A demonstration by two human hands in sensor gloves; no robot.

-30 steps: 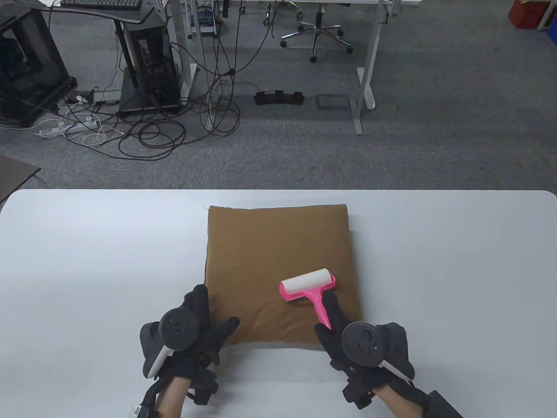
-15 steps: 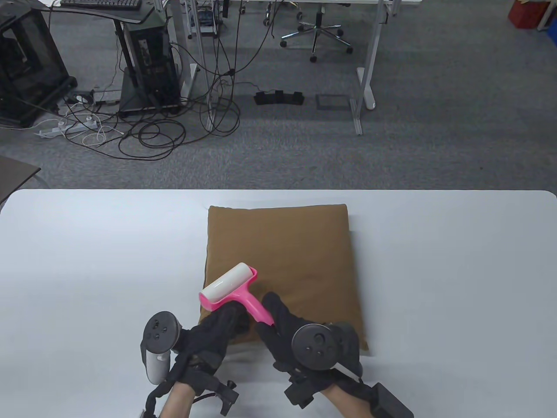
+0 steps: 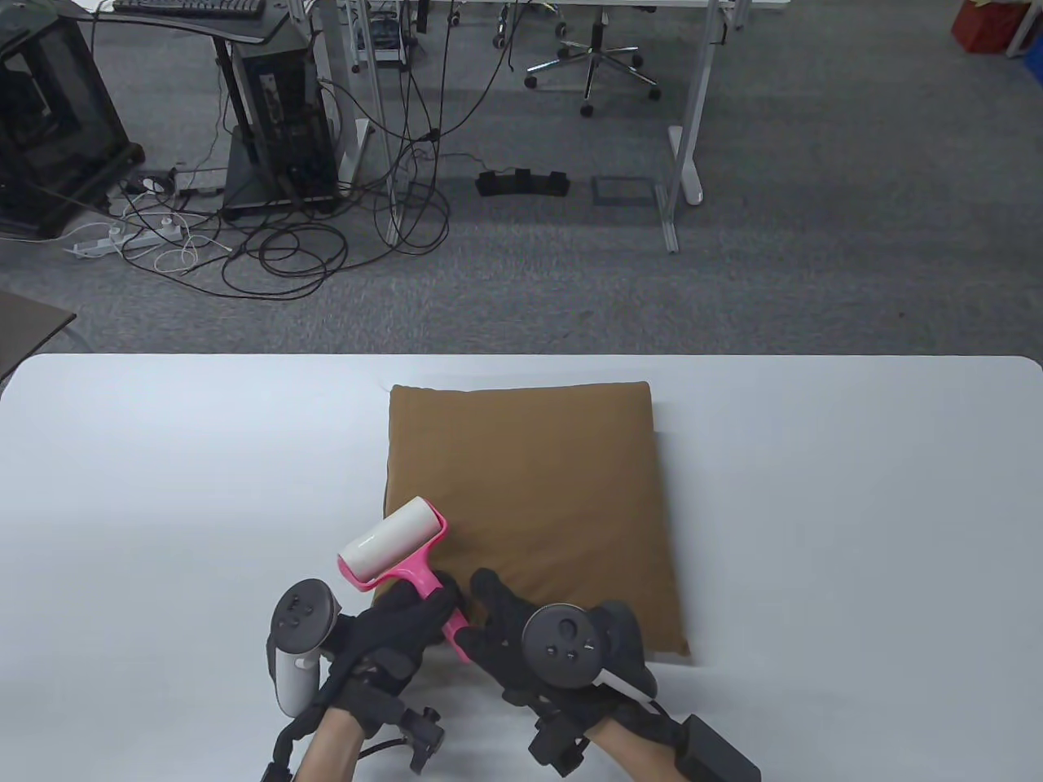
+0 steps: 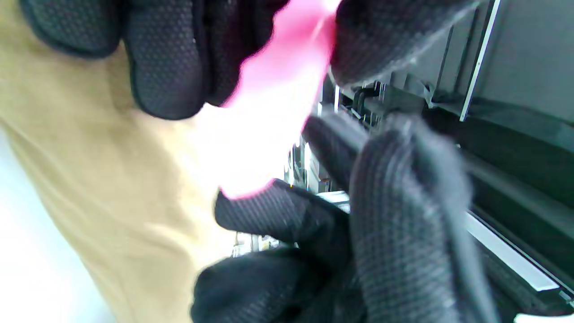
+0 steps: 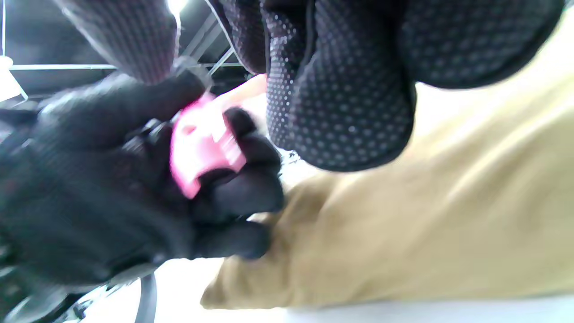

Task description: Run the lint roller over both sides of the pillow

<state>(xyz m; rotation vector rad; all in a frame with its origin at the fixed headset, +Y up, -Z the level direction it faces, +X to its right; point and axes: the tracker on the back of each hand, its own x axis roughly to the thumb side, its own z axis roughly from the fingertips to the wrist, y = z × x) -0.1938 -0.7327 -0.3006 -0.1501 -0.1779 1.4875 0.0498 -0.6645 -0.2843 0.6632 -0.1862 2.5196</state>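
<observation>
A brown pillow [image 3: 538,489] lies flat on the white table [image 3: 815,529]. A pink lint roller [image 3: 393,543] with a white roll hovers over the pillow's near left corner. My left hand [image 3: 432,607] grips its pink handle [image 4: 278,80]. My right hand [image 3: 489,627] is just to the right, its fingers loose and spread beside the handle's end. In the right wrist view the handle's end [image 5: 202,148] sits in the left glove, apart from the right fingers [image 5: 336,89]. The pillow also shows in the left wrist view [image 4: 112,188] and the right wrist view [image 5: 426,233].
The table's far edge [image 3: 521,356] lies beyond the pillow. Behind it is a grey floor with cables [image 3: 285,252], a computer tower [image 3: 281,122], desk legs [image 3: 688,163] and an office chair [image 3: 591,69].
The roller has moved from the pillow's right side to its near left corner. The left hand has left the pillow's corner and taken the handle. The right hand has loosened from it.
</observation>
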